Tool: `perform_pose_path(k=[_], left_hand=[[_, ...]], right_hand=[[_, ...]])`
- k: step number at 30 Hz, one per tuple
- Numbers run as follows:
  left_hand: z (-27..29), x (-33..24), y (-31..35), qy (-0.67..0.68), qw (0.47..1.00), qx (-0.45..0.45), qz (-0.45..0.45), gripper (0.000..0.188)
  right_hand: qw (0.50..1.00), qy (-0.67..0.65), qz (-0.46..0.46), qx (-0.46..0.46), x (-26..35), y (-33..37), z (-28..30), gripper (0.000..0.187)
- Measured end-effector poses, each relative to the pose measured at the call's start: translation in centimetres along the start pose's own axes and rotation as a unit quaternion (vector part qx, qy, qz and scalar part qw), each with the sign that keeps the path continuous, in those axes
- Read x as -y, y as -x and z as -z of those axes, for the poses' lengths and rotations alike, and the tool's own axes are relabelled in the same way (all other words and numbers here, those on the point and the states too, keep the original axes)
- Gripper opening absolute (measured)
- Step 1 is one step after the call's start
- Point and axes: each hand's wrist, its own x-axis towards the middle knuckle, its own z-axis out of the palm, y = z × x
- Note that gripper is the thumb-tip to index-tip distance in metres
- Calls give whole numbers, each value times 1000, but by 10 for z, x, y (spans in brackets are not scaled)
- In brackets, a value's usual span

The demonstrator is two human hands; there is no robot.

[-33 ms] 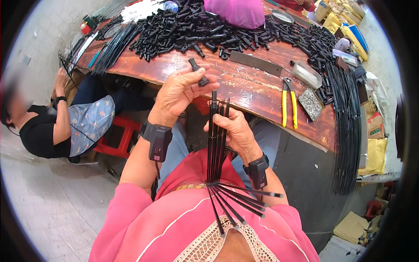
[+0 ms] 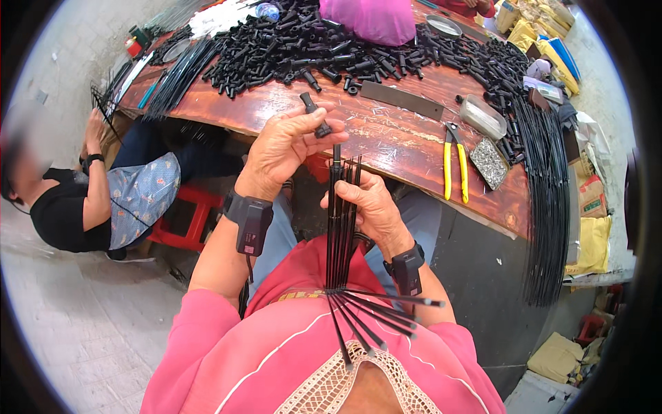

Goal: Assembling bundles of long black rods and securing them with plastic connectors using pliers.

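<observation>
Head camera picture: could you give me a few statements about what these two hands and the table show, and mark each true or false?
1. The right hand holds a bundle of thin black rods upright. True.
2. The left hand is empty. False: it pinches a short black tube piece in its fingertips.
3. Yellow-handled pliers lie on the wooden table. True.
4. The pliers lie on top of the heap of black tube pieces. False: they lie on bare wood nearer the person, apart from the heap.
5. Both wrists wear a black band. True: left wristband, right wristband.
</observation>
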Motion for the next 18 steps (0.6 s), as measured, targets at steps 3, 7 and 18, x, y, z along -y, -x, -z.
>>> perform_pose_path(k=[3, 7, 18], left_hand=[[-4, 2, 0, -12, 1000, 4, 27, 36], [-7, 7, 1, -38, 999, 11, 30, 33], [-15, 4, 8, -61, 998, -14, 14, 28]], right_hand=[[1000, 20, -2, 7, 1, 0, 2, 28], [1000, 21, 0, 9, 2, 2, -2, 25], [998, 64, -1, -17, 9, 4, -11, 22]])
